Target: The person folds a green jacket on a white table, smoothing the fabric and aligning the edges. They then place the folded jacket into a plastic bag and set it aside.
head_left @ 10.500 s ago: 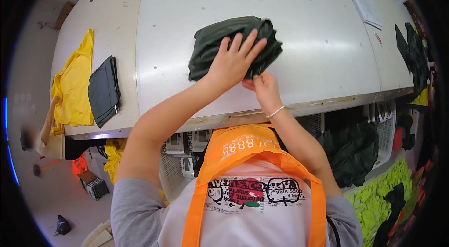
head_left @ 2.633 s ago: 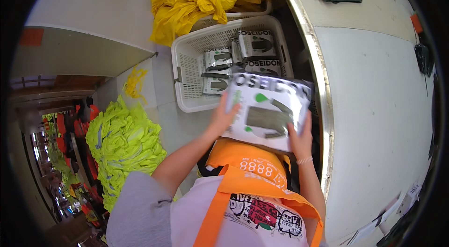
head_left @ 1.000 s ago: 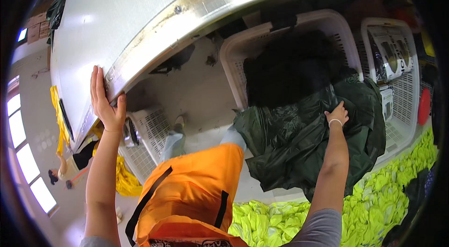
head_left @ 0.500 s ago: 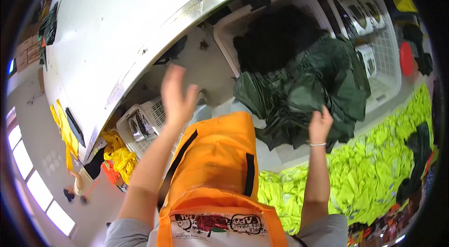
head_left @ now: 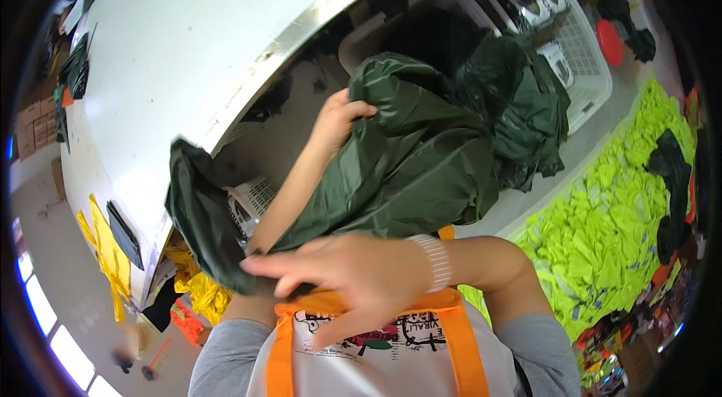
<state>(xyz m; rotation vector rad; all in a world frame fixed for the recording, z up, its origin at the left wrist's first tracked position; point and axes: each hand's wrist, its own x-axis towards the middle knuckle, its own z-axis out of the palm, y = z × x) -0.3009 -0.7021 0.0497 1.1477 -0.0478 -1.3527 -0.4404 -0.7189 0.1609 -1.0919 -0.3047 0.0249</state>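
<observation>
A dark green garment of thin, shiny fabric (head_left: 406, 164) stretches across in front of me, bunched and creased. My left hand (head_left: 342, 120) grips its upper edge, the fingers closed around the cloth. Another dark green length of fabric (head_left: 203, 220) hangs left of my left forearm, near the elbow. My right hand (head_left: 350, 269) crosses low over my body toward the left, blurred, with fingers stretched out and apart. Its fingertips are close to the cloth by my left forearm; contact is hard to make out. More dark green fabric (head_left: 519, 111) is heaped to the right.
A white table (head_left: 173, 59) curves along the far left. Under its edge stand a basket of dark cloth (head_left: 357, 43) and a white basket (head_left: 594, 96) holding packages. Neon-yellow garments (head_left: 602, 224) are piled at right. Yellow cloth (head_left: 204, 295) lies at lower left.
Part of the green fabric has come from the right heap toward my body. My left hand, empty before, now grips it. My right hand has left the heap and swung left.
</observation>
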